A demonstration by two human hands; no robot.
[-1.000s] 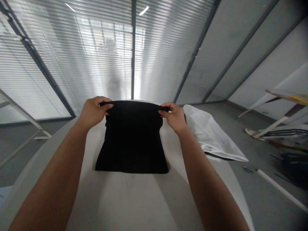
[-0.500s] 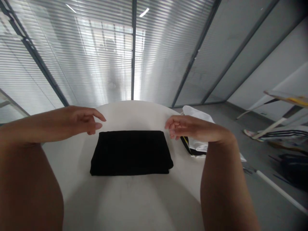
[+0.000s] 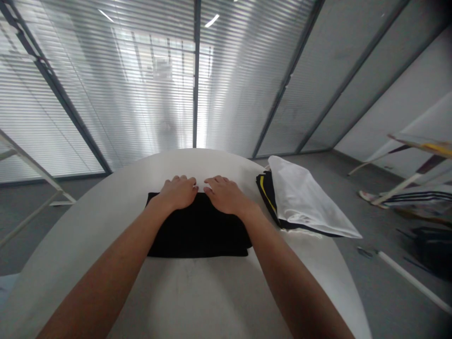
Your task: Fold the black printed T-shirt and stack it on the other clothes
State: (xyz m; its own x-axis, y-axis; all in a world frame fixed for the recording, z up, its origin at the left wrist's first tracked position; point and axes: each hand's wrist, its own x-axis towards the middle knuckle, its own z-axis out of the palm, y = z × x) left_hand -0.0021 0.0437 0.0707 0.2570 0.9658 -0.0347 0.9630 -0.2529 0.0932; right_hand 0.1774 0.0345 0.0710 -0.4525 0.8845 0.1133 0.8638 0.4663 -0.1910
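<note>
A folded black garment (image 3: 197,233) lies flat in the middle of a round white table (image 3: 106,197). My left hand (image 3: 178,192) rests palm down on the garment's far edge, fingers stretched flat. My right hand (image 3: 226,194) lies beside it, also flat and open, fingertips reaching just past the far edge. The two hands nearly touch at the centre. Neither hand grips the cloth.
A white garment (image 3: 303,195) lies over a black one with a yellow stripe (image 3: 265,190) at the table's right edge. Glass walls with blinds stand behind. On the floor at right are a white pole (image 3: 409,278), a dark bag (image 3: 432,247) and striped cloth (image 3: 416,195).
A second ago both hands held the garment's top edge up; they folded it down, let go, then came together and now press flat on its far edge.
</note>
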